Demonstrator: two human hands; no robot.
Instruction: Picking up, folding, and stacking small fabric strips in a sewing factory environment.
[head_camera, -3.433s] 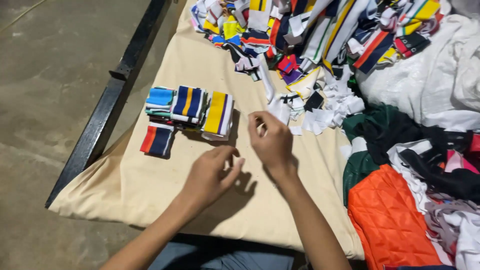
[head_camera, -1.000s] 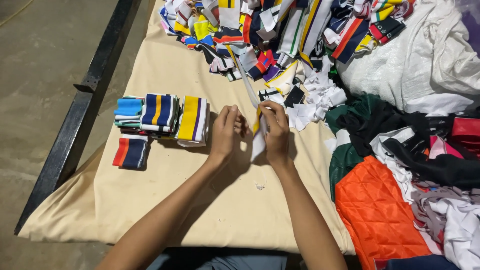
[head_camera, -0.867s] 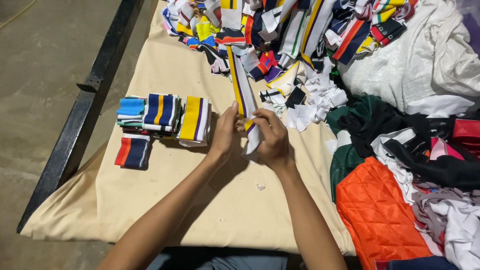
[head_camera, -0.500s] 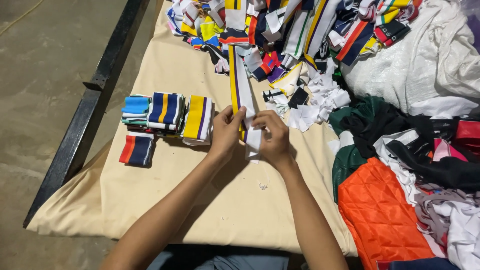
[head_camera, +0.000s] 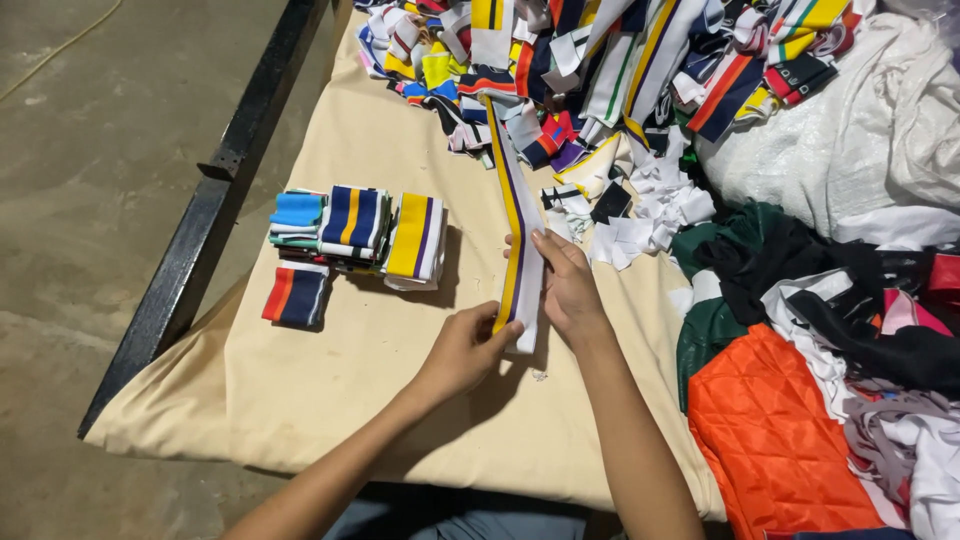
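Note:
A long white strip of knit fabric with yellow and purple stripes (head_camera: 512, 205) runs from the far pile down to my hands. My left hand (head_camera: 462, 348) pinches its near end from the left. My right hand (head_camera: 566, 288) presses flat on the strip's right edge, a little farther up. Both hands rest on the beige cloth-covered table (head_camera: 330, 370). To the left stand folded striped strips in small stacks (head_camera: 360, 230), with a red and navy folded piece (head_camera: 296, 297) in front of them.
A heap of loose striped strips (head_camera: 610, 60) fills the far end. White fabric (head_camera: 850, 140), dark green and black cloth (head_camera: 790, 260) and an orange quilted piece (head_camera: 775, 430) lie at the right. A black metal rail (head_camera: 215, 215) edges the table's left side above the concrete floor.
The striped strip has been drawn out of the pile and stretched toward me. My left hand slid down to its near end while my right hand stays on it.

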